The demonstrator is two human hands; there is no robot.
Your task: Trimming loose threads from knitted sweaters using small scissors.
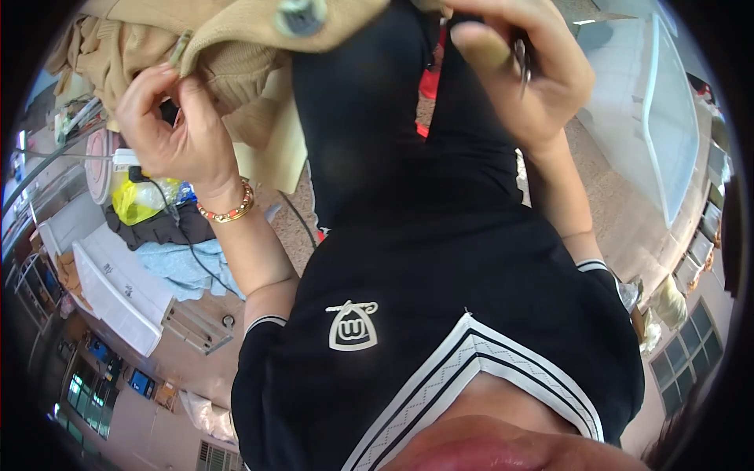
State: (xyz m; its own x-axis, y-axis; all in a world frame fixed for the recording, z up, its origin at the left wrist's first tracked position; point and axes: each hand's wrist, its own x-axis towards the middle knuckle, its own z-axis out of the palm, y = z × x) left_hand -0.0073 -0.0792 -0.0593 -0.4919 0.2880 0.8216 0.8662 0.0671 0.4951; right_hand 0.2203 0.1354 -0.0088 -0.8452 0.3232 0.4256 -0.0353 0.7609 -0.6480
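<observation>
A tan ribbed knit garment (236, 43) spreads across the upper left, over my lap. My left hand (177, 129) is closed, thumb and forefinger pinching the garment's edge beside a small button (181, 47) seen edge-on. A larger grey-green button (301, 16), blurred, shows on the cloth at the top. To the right, my right hand (534, 71) has its fingers curled around a small pointed metal tool that looks like thread snips (522, 59). Its thumb is blurred, and its fingertips come close to the garment's edge at the top rim. Whether they touch the cloth I cannot tell.
Left of me, a yellow plastic bag (135, 200) and light blue cloth (188, 267) lie by a white carton (118, 290). A black cable (192, 247) hangs there. A large translucent panel or bin (648, 110) stands on the right.
</observation>
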